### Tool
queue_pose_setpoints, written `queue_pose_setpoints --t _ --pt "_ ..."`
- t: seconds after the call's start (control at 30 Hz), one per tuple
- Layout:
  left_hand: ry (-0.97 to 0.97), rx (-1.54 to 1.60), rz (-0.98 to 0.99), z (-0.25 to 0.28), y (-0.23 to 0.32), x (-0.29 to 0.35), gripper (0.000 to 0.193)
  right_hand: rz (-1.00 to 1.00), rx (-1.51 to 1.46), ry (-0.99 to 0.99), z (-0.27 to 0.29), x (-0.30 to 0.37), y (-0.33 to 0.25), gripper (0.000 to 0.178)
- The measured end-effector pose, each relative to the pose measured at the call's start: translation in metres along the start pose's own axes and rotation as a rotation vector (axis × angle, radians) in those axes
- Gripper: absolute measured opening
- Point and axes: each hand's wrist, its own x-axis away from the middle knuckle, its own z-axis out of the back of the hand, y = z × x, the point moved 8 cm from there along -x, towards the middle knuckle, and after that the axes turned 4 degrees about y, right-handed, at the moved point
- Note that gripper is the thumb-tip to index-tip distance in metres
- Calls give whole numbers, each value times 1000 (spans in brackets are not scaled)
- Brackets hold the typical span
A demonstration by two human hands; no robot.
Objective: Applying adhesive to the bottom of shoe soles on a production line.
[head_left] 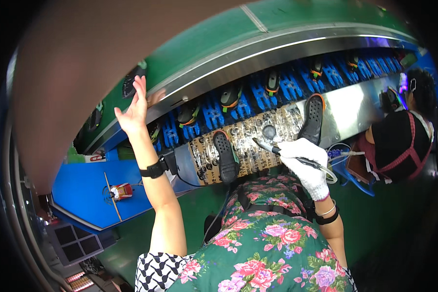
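Observation:
My bare left hand [135,109] is raised at the metal edge of the green belt, fingers stretched out and holding nothing. Beside its fingertips is a dark shoe [130,83] on the belt. In a white glove, my right hand [304,163] is closed around a slim dark brush-like tool [266,146] whose tip points left over the taped bench. A pale tube or cord runs by that hand. One dark shoe [226,158] lies sole up left of the tool. Another sole-up shoe [312,119] with an orange edge lies just beyond the glove.
A row of blue holders [212,118], some carrying shoes, runs behind the bench [250,141]. A dark round piece [268,131] sits on the bench. At left, a blue table [82,187] bears a red container [123,191]. A co-worker [399,143] sits at right.

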Motion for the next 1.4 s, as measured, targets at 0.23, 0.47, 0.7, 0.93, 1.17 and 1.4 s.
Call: queue_pose_setpoints --t 0.23,0.47,0.7,0.93,1.17,1.4 --pt "-217 -534 148 63 -38 26 64 -230 -224 172 37 25 29 15" --pt "366 -1295 954 349 -220 94 52 -341 -434 417 87 79 49 18" --pt "420 -1505 1089 460 -291 89 59 -396 -422 703 111 103 45 21" --pt "416 -975 1079 433 -319 72 47 -457 -320 745 103 90 50 23" --pt "127 -1041 881 343 -301 89 46 -366 -254 648 84 66 31 25" --pt "87 -791 859 229 -287 134 109 59 33 407 58 44 -36 17"
